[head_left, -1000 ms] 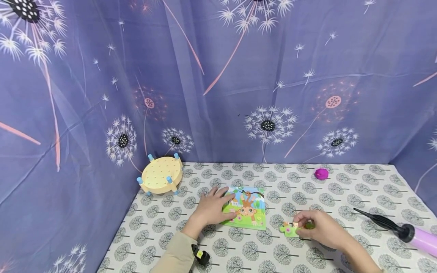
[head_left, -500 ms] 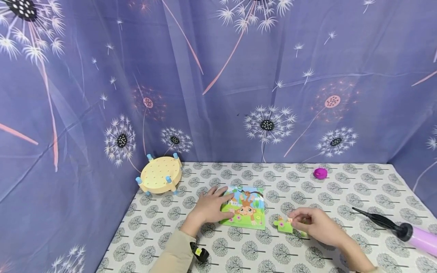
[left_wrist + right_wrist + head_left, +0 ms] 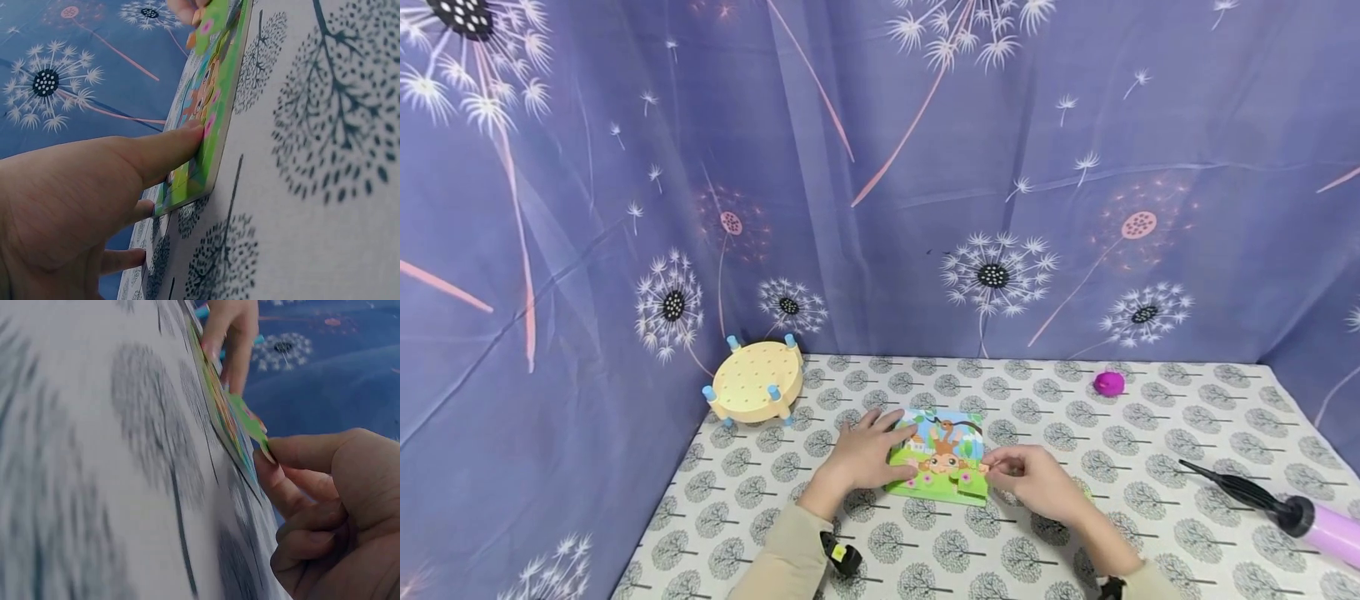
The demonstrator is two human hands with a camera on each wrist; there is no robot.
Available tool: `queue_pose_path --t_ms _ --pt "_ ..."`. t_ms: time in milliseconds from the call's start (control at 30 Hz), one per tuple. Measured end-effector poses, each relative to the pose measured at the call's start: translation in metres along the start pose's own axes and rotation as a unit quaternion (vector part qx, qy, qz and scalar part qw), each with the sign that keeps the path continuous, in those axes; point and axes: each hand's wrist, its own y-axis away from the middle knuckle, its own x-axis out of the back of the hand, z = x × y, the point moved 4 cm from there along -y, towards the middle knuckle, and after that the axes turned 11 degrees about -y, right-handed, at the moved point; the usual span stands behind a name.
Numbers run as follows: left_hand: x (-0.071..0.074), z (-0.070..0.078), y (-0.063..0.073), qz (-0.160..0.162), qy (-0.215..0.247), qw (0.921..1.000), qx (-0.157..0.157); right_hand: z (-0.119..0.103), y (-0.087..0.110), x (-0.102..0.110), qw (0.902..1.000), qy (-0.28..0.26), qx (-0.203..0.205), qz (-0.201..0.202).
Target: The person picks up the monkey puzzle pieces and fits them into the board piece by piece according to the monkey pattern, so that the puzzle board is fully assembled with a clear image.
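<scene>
On the cloth lies a square jigsaw puzzle board [image 3: 925, 497] with a monkey picture. My left hand [image 3: 863, 457] rests over its left side with fingers spread; in the left wrist view the thumb [image 3: 178, 150] lies on the board's face. At the board's lower right corner my right hand [image 3: 1033, 481] pinches a green puzzle piece [image 3: 973, 482] with a pink flower. The right wrist view shows this piece [image 3: 250, 424] tilted above the board, its edge between thumb and fingertips. Another green bit [image 3: 1084, 489] shows behind the right hand, mostly hidden.
A yellow round pegged stand [image 3: 756, 381] with blue-tipped legs is at the back left. A magenta lump [image 3: 1108, 383] sits at the back right. A purple pump [image 3: 1330, 527] with a black nozzle lies at the right edge. A dandelion-print curtain [image 3: 880, 250] hangs behind the table.
My right hand has moved left with the puzzle piece, from the bare cloth to over the board's lower right corner. The left hand has stayed on the board.
</scene>
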Motion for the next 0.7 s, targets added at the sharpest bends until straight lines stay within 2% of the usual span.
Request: queue_pose_path --t_ms 200,333,433,700 --pt "-0.002 -0.001 -0.001 -0.006 -0.002 1.0 0.003 -0.008 -0.014 -0.025 0.9997 0.005 -0.021 -0.005" --pt "-0.002 -0.001 -0.001 -0.001 -0.005 1.0 0.003 -0.014 -0.021 -0.038 0.9997 -0.006 -0.021 -0.013" --pt "-0.002 -0.001 -0.001 0.001 -0.004 1.0 0.003 -0.016 -0.025 -0.044 0.9994 -0.017 -0.027 -0.013" --pt "0.001 0.0 -0.001 0.001 -0.001 1.0 0.002 -0.017 -0.032 -0.051 0.9986 0.002 -0.052 0.01"
